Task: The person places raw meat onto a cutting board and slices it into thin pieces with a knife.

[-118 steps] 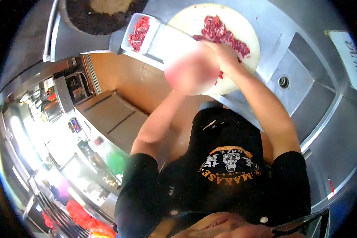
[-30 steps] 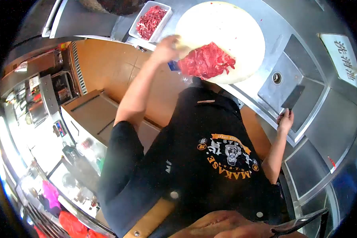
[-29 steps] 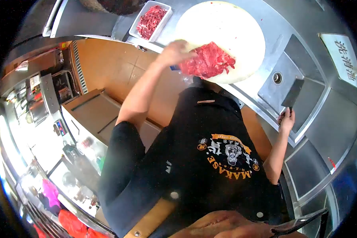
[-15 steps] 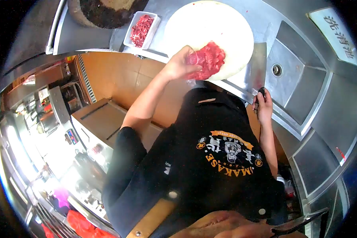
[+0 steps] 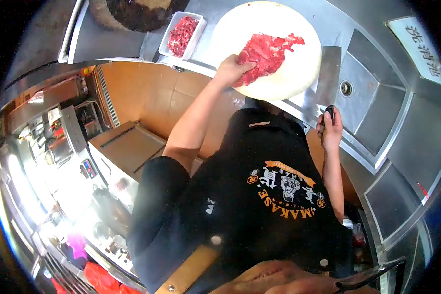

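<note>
My left hand (image 5: 232, 71) is closed on the near left edge of a slab of raw red meat (image 5: 264, 56). The meat lies spread over the round white cutting board (image 5: 299, 73), its ragged far end reaching toward the upper right. In my right hand (image 5: 331, 128) is the dark handle of a cleaver (image 5: 328, 78), with the fingers wrapped round it. Its broad blade stands just right of the board, apart from the meat, by the sink's edge.
A white plastic tub (image 5: 199, 34) of cut meat (image 5: 183, 36) stands left of the board. To the right is a steel sink (image 5: 372, 103) with a drain (image 5: 346, 88). A dark round pan-like thing (image 5: 142, 14) sits at the upper left. A sign (image 5: 421, 49) hangs beyond the sink.
The meat, bunched at my left hand before, now lies spread further across the board to the upper right. The whole view has shifted slightly. The cleaver stays beside the board.
</note>
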A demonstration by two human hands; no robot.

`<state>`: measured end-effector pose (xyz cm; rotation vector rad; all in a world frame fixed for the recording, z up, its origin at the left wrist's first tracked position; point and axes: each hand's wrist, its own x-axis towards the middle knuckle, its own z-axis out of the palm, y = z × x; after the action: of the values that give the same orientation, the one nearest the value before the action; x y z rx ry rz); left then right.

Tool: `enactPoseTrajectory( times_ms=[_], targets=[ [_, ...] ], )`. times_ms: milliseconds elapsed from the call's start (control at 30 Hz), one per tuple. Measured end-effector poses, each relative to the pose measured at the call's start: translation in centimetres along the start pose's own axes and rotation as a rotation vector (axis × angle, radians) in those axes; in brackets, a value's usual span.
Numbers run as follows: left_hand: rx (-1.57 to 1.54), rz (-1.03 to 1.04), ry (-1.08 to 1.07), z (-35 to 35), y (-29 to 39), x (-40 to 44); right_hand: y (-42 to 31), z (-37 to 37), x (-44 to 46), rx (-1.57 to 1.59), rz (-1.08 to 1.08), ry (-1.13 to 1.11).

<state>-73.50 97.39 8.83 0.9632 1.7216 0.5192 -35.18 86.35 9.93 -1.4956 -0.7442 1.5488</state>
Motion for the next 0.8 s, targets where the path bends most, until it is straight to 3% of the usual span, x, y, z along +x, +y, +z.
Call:
enactPoseTrajectory(
  times_ms=[100, 133, 333, 567, 600, 800],
  targets=[
    [-0.073, -0.016, -0.064, 0.4, -3.7, 3.2, 0.6, 1.6, -0.7, -0.053, 0.048, 0.003],
    [-0.024, -0.057, -0.060, 0.0, -0.4, 1.5, 0.3, 2.3, -1.0, -0.093, 0.047, -0.018],
    [-0.633, -0.024, -0.078, 1.4, 2.3, 0.9, 1.4, 4.2, -0.9, -0.047, 0.111, -0.080],
    [-1.093, 0.251, -0.067, 3.2, 6.3, -0.2, 1.3, 4.1, -0.4, -0.170, 0.138, -0.059],
    [-1.103, 0.265, -0.033, 3.4, 6.3, -1.0, 1.7, 3.8, -0.3, -0.153, 0.134, -0.064],
    [-0.369, 0.002, 0.210, 3.3, -1.5, -3.6, 0.4, 4.0, -0.5, -0.184, 0.212, -0.038]
  ],
)
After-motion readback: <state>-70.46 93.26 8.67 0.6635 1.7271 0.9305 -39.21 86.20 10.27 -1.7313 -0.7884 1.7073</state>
